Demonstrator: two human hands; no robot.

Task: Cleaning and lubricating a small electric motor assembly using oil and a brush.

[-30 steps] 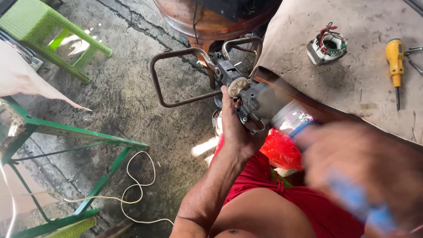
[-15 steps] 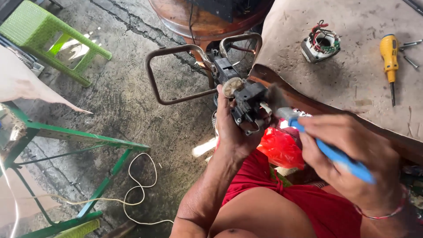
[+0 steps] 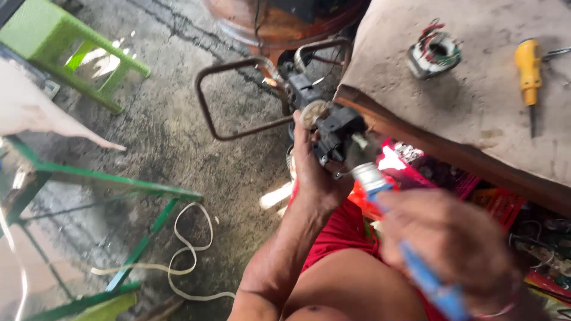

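Observation:
My left hand [image 3: 312,175] grips a small black motor part [image 3: 336,134] with a round pale gear on top, held up near the table's edge. My right hand [image 3: 455,246], blurred, holds a blue-and-silver tube [image 3: 392,220] whose nozzle points at the black part and sits just below it. I sit with red shorts [image 3: 339,238] over my lap.
A worn table [image 3: 476,95] at the right carries a wound motor coil [image 3: 434,53] and a yellow-handled screwdriver [image 3: 528,68]. A bent metal frame [image 3: 238,101], a green stool [image 3: 65,50], a green metal stand [image 3: 119,190] and a pale cord [image 3: 190,249] lie on the concrete floor.
My right hand with the tube swung in toward the black part, then pulled slightly down and right. My left hand kept its grip, almost still.

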